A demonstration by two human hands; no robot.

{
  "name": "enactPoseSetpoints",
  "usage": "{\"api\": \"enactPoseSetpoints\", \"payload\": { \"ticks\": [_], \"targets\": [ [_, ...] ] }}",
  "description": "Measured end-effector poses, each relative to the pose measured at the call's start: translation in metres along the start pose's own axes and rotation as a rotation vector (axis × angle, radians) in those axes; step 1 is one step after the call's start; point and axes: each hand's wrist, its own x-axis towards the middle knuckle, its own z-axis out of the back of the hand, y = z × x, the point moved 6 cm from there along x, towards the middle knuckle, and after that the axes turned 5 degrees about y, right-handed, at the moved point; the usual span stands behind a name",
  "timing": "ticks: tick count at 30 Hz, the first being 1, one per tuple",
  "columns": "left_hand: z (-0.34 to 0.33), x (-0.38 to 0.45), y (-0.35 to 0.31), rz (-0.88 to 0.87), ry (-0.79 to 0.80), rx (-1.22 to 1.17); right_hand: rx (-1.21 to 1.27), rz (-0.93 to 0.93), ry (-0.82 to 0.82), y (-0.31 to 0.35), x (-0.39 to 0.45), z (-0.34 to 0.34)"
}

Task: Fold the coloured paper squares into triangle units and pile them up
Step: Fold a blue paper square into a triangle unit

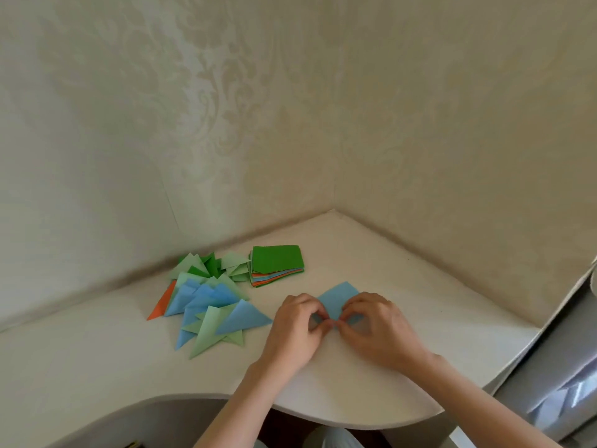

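Note:
A light blue paper square (339,297) lies on the white desk (371,253) in front of me. My left hand (295,331) and my right hand (376,328) meet over its near edge, and the fingertips of both pinch the paper there. The near part of the sheet is hidden under my fingers. A stack of unfolded squares (277,265), green on top with orange and blue edges below, sits behind the hands. To its left spreads a loose pile of folded triangles (210,302) in blue, pale green, dark green and one orange.
The desk fits into a corner of two wallpapered walls (290,124). Its curved front edge (323,415) runs below my forearms. A grey unit (559,367) stands at the right side of the desk.

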Motion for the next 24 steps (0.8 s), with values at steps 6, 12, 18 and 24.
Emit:
{"api": "enactPoseSetpoints", "payload": {
  "ticks": [6,12,18,24],
  "targets": [
    [-0.004,0.004,0.005,0.098,0.006,-0.039,0.081,-0.109,0.080,-0.009,0.008,-0.004],
    [0.000,0.009,0.014,0.194,0.051,-0.185,0.133,-0.207,0.151,-0.013,0.013,-0.008],
    [0.000,0.007,0.018,0.167,0.095,-0.200,0.128,-0.214,0.237,-0.011,0.011,-0.008],
    [0.002,-0.003,0.016,0.109,0.275,-0.229,0.032,-0.198,0.184,-0.002,0.012,-0.014]
  ]
}}
